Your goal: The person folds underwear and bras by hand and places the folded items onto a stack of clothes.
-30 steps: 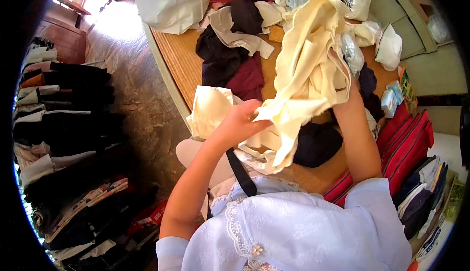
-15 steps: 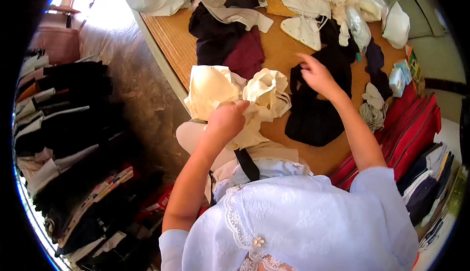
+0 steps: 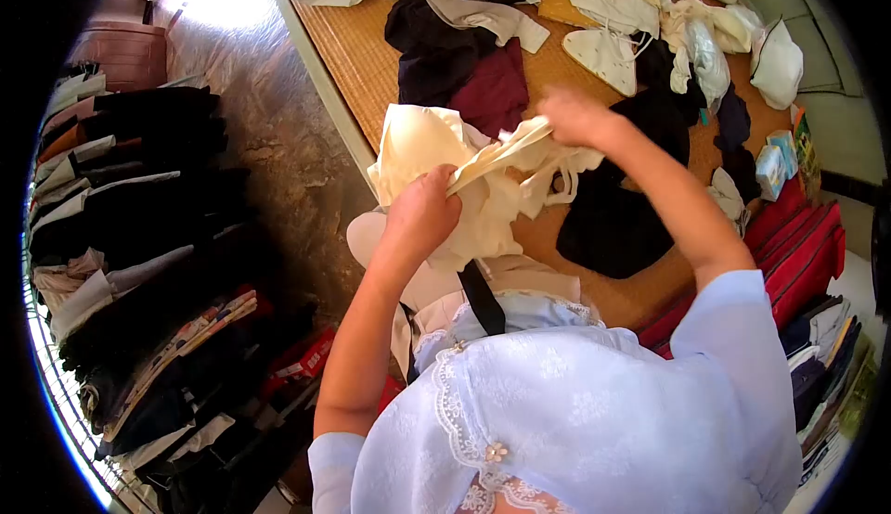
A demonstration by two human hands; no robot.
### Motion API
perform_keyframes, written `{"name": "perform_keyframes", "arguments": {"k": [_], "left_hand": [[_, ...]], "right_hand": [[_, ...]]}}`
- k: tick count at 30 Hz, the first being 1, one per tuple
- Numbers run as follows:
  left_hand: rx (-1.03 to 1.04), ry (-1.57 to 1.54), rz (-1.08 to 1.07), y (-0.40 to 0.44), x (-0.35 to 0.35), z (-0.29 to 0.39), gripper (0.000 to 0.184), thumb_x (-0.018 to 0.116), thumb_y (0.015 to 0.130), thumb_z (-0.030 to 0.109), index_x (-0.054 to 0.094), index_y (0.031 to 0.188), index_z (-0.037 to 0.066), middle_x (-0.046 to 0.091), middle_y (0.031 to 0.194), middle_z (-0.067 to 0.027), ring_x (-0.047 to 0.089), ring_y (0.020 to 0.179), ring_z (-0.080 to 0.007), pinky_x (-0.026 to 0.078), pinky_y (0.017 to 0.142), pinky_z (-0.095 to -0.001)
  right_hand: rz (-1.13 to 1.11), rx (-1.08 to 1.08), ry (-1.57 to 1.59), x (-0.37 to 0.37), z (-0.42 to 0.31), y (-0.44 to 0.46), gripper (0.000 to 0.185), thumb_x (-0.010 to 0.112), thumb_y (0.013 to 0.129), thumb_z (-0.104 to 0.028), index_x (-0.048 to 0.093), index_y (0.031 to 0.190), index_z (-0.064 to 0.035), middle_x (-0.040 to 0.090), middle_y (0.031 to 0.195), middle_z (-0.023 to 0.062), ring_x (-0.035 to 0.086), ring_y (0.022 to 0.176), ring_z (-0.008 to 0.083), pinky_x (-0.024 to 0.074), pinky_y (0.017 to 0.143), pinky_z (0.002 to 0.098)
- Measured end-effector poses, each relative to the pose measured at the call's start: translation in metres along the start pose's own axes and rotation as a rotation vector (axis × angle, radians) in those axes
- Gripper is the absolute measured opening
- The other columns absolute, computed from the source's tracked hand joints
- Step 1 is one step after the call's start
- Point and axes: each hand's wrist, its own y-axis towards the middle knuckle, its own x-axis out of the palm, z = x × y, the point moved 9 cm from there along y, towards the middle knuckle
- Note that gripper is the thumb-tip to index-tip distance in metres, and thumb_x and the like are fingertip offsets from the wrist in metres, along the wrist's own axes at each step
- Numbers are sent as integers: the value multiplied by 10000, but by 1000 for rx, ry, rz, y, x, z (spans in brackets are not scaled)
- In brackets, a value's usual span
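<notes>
Cream cloth [image 3: 487, 212] is being held two-handed.
The left hand [image 3: 425, 210] is pinching one edge; the blurred right hand [image 3: 577, 119] is gripping another.

The floor [image 3: 237, 78] lies between the row of clothes [image 3: 139, 185], left, and the table [image 3: 348, 36], right. The garment [image 3: 487, 217] is positioned at the table's near left edge. The box [image 3: 770, 173] sits at far right, beyond the folded clothes [image 3: 821, 338].
</notes>
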Motion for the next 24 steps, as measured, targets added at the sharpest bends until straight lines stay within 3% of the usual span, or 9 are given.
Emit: {"name": "perform_keyframes", "arguments": {"k": [7,10,13,14,17,19,20,23,24], "left_hand": [[14,109,264,8,-36,52,372,515,714,84,478,1082,47,536,930,-198,552,803,-382,462,691,-434],[109,68,418,8,-49,64,384,536,703,81,480,1082,49,535,928,-199,551,802,-373,463,681,-432],[176,-71,489,8,-50,61,354,554,703,89,506,1050,40,538,938,-205,549,804,-362,461,683,-419],[185,-130,495,7,-48,58,338,559,704,93,517,1035,36,539,942,-207,548,804,-358,459,685,-412],[281,-551,328,1,-23,57,283,578,707,92,545,975,8,540,952,-217,543,828,-347,448,719,-390],[8,-513,56,-17,-45,80,242,583,732,112,565,944,-3,543,953,-220,534,878,-330,435,755,-376],[200,-477,294,-5,1,43,331,590,756,145,523,1049,8,551,1020,-178,538,935,-291,439,786,-366],[-34,-1079,42,-11,58,-8,373,547,821,151,444,1165,50,512,1136,-120,544,969,-237,460,841,-362],[-503,-1921,-62,-18,83,-13,449,526,853,210,363,1249,78,474,1182,-85,485,1046,-221,426,880,-348]], "right_hand": [[-448,168,-154,-62,30,-52,119,505,627,-24,572,713,22,583,745,207,557,720,369,459,638,397],[-623,156,24,-78,17,-70,160,540,650,-36,587,791,22,613,762,165,588,692,289,464,637,351],[-725,29,633,-79,-12,-78,198,592,683,-63,601,864,18,638,794,90,588,702,171,463,656,299],[-712,74,842,-69,-11,-77,266,645,706,-95,600,950,2,633,859,38,568,772,114,457,709,270],[-358,120,1582,-45,-26,-65,280,635,742,-127,585,981,10,623,903,46,577,769,128,455,730,259],[-131,223,1494,-41,-27,-60,280,619,769,-137,575,1006,6,616,907,51,575,788,125,452,748,263],[-46,222,1510,-37,-33,-60,278,618,773,-145,575,1003,5,616,899,53,575,784,124,454,740,264],[-10,318,1259,1,-43,-63,329,572,779,-66,525,1098,1,590,1004,62,546,888,121,437,794,267],[173,239,1232,-37,-65,-71,340,611,766,-89,530,1084,-1,601,975,66,550,869,123,442,776,267]]}}
